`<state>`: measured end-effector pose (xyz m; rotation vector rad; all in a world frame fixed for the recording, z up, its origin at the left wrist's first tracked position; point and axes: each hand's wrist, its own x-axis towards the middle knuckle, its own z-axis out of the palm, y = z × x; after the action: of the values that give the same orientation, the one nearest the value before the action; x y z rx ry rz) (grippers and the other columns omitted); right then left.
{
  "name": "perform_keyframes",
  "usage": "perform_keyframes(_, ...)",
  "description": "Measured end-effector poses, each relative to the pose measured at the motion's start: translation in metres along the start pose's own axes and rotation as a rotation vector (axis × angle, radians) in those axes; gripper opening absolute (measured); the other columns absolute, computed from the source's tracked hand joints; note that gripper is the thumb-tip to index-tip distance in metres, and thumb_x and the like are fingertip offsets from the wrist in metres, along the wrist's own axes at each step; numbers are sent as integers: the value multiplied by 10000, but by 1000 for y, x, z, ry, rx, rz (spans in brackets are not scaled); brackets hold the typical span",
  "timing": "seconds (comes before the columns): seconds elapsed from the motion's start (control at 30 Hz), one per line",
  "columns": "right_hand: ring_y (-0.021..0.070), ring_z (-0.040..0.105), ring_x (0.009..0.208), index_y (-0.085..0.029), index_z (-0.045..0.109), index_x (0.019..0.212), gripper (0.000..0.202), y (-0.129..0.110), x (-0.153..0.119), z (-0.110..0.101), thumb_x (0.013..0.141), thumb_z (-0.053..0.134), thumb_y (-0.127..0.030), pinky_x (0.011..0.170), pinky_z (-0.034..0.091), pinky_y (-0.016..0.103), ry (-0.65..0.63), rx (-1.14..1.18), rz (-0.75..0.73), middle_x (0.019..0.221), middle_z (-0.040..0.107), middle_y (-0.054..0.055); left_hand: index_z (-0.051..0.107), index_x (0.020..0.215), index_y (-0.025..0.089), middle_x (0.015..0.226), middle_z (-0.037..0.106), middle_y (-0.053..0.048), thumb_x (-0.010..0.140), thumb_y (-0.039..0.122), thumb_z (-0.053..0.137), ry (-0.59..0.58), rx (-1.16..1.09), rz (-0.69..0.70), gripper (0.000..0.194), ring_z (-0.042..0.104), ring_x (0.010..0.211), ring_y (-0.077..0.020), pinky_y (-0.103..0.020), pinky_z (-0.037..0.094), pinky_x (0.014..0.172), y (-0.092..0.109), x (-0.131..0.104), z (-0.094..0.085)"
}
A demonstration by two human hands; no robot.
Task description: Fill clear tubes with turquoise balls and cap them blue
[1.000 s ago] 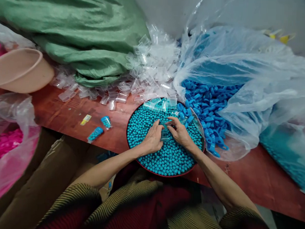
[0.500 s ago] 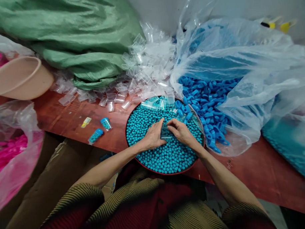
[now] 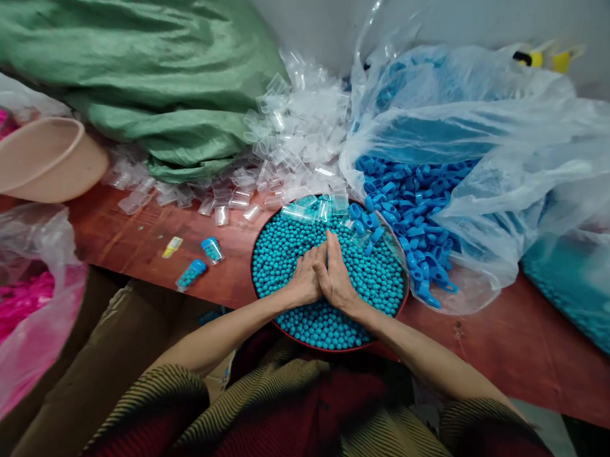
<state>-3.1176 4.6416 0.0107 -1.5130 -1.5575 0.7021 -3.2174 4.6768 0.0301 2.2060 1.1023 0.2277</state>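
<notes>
My left hand is curled over a round tub of turquoise beads. Against it lies my right hand, fingers stretched out and held together, thumb crossing towards the left hand. The clear plastic container seen in the left hand a moment ago is hidden behind the fingers and palms. On the beads at the tub's far side rest clear containers and several blue ring-shaped caps. Two filled containers with blue caps, one upper and one lower, lie on the table to the left.
A heap of clear containers lies behind the tub, beside a green sack. Blue caps spill from a plastic bag at right. A beige basin and a bag of pink pieces stand left of the red-brown table.
The right hand has turned from a pinching pose to stretched fingers and moved left against my left hand. The clear container between the hands has gone out of sight.
</notes>
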Motion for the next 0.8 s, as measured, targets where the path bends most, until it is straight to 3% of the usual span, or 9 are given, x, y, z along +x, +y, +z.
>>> perform_keyframes(0.07,283,133,1415,-114,228,1448,753,-4,3,1,886,256,-614,1117,183,535,15,-95,19,1495,275,159,344,1324,169,1243,484,-129,831,275,413,-24,72,-17,509,447,1128,-282,-473,362,971,2,0,0)
perform_keyframes(0.13,300,294,1355,-151,431,1351,610,-9,11,-5,905,308,-550,1083,227,548,-28,-221,-12,1378,462,146,395,1281,155,1239,496,-131,832,276,415,-62,131,-18,466,439,1144,-290,-472,359,975,2,1,0)
perform_keyframes(0.23,248,557,1087,-200,613,1139,381,-20,35,-20,924,380,-411,965,385,432,-67,-377,-93,1102,655,97,441,1222,142,1221,512,-137,784,306,499,-54,202,-12,472,448,1135,-308,-460,391,936,2,1,-2)
perform_keyframes(0.3,232,577,991,-188,608,1135,323,-25,58,-25,920,413,-328,860,429,360,-58,-488,-150,1075,658,100,452,1187,124,1188,525,-148,739,320,555,-21,240,-15,499,470,1093,-314,-452,415,897,2,0,-2)
perform_keyframes(0.5,302,514,1021,-113,503,1260,384,-16,110,-8,895,417,-197,829,373,404,-204,-846,-215,1114,619,153,470,1046,123,1069,560,-136,740,248,523,-4,284,-19,335,509,1029,-276,-407,423,885,3,-4,-3)
perform_keyframes(0.63,278,490,1076,-136,381,1371,502,-13,114,-8,885,462,-232,854,370,377,-237,-828,-269,1294,515,151,471,1063,119,1056,572,-137,738,252,519,17,290,-11,354,512,1012,-288,-427,430,851,3,-3,-3)
perform_keyframes(0.7,303,475,1096,-146,407,1351,527,-14,112,-15,851,530,-259,855,370,398,-202,-880,-261,1324,479,169,452,1136,117,1075,575,-127,736,258,527,26,263,7,431,509,1014,-291,-436,433,847,3,-3,-5)
perform_keyframes(0.8,321,504,1035,-124,507,1244,424,-12,108,-28,845,538,-265,805,394,413,-177,-976,-155,1211,533,202,433,1198,120,1091,573,-119,738,249,531,26,230,27,488,503,1026,-293,-450,430,865,3,-5,-9)
